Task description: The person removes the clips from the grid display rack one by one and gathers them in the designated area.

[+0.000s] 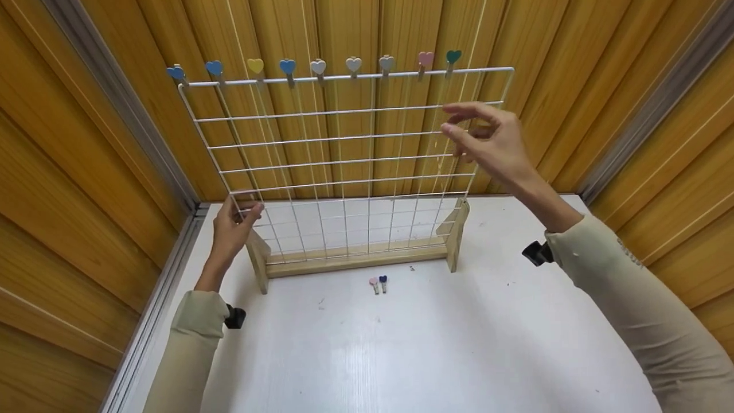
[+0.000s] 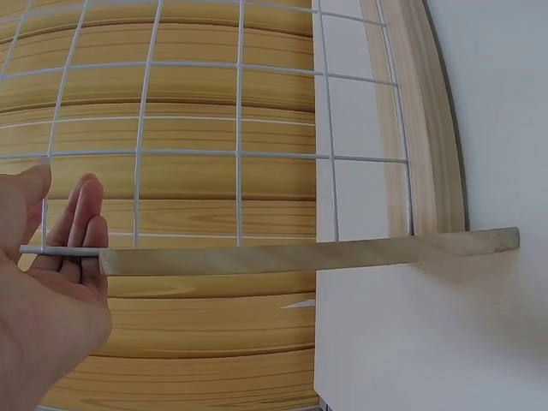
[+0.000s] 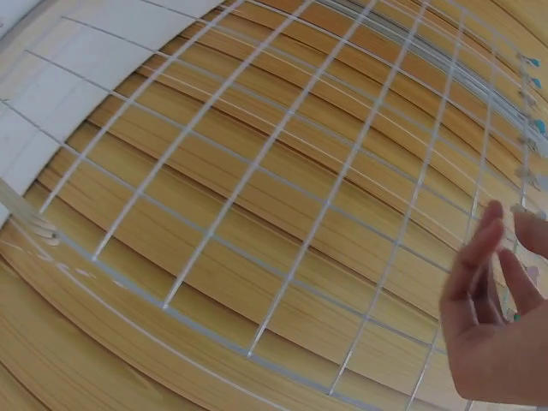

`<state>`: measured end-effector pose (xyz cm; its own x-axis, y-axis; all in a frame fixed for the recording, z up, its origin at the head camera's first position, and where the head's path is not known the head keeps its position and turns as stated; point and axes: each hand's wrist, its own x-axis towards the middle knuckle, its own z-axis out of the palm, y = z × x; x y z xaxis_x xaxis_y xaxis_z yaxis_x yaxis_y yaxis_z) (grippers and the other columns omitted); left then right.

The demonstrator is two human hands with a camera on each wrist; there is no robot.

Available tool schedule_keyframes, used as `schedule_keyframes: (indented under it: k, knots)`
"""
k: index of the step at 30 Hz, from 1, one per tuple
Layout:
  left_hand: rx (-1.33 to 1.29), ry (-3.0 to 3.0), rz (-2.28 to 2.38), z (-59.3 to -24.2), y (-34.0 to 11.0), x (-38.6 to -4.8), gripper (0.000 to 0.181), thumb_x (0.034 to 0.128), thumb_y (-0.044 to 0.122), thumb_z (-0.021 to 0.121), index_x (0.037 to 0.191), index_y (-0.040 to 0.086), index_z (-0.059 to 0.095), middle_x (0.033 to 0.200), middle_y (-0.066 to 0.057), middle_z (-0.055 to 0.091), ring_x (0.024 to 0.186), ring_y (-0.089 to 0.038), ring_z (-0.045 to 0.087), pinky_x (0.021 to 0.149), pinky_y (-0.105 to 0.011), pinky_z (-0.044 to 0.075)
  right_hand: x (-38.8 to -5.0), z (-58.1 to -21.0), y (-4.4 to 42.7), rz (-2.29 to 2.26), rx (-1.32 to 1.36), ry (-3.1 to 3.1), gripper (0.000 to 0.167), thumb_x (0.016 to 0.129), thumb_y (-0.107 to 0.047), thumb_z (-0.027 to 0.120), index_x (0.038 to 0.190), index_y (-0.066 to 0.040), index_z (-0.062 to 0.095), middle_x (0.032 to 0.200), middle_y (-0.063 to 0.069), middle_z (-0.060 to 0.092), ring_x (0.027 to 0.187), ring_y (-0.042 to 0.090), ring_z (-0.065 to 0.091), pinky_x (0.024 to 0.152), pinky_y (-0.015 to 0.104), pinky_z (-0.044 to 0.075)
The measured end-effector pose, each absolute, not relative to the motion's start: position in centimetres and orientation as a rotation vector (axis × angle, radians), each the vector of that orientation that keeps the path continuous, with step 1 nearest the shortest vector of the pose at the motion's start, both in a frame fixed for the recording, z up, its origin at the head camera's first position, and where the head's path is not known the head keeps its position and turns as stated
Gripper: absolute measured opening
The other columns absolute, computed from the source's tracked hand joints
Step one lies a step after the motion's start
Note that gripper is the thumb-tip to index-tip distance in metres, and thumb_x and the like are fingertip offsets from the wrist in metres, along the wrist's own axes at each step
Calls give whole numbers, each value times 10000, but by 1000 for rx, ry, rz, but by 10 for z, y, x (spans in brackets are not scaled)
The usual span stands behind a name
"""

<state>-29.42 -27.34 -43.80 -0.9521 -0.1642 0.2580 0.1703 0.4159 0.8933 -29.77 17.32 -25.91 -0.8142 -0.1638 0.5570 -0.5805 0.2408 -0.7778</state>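
A white wire grid panel [image 1: 370, 135] stands upright in a wooden stand [image 1: 355, 265]. My left hand [image 1: 232, 226] holds the panel's left edge wire just above the stand's side piece; in the left wrist view its thumb and fingers lie about that wire. Along the top wire sits a row of several heart-topped clips, from a blue clip [image 1: 214, 68] at the left to a green clip [image 1: 453, 56] at the right. Near the panel's upper right part hovers my right hand [image 1: 496, 143], fingers loosely bent, thumb and forefinger apart, with nothing visible between them.
On the white table [image 1: 355, 355], in front of the stand, lie a pink heart clip [image 1: 374, 283] and a dark blue heart clip [image 1: 383, 281]. Wood-patterned walls [image 1: 74, 143] rise at the back and both sides. A metal rail [image 1: 155, 310] runs along the left edge.
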Motion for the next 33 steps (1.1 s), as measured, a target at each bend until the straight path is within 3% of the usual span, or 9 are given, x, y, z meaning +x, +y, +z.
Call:
schedule_keyframes:
  k: [6,14,25,33]
  knots:
    - [-6,-2380,-1516,-437,-273,-294,441,1024,276,639,1404,93,512,1217,-161,700,879,44,636,831,-153,478,-308,-249,176,1734,631,-1825,298,938,-44,721,1235,-38,703,985,29,690,512,89,594,479,157,455]
    - [-17,-2365,-1532,-435,-271,-296,435,1024,282,635,1385,70,519,1203,-162,698,948,-110,674,834,-155,475,-315,-239,170,1738,606,-1871,355,948,-64,709,1294,-2,657,1090,78,648,530,102,598,494,169,464]
    - [10,-2402,-1521,-428,-273,-297,444,1026,312,629,1379,77,500,1254,-183,677,902,43,624,836,-134,461,-328,-219,158,1791,619,-1823,383,987,-57,648,1368,-48,604,1220,59,620,590,96,648,497,158,476]
    - [46,-2395,-1541,-435,-272,-297,431,1035,223,618,1409,53,486,1267,-223,660,914,14,625,837,-140,457,-333,-223,150,1928,677,-1891,377,1043,-99,567,1415,-44,543,1190,75,647,570,116,644,519,181,506]
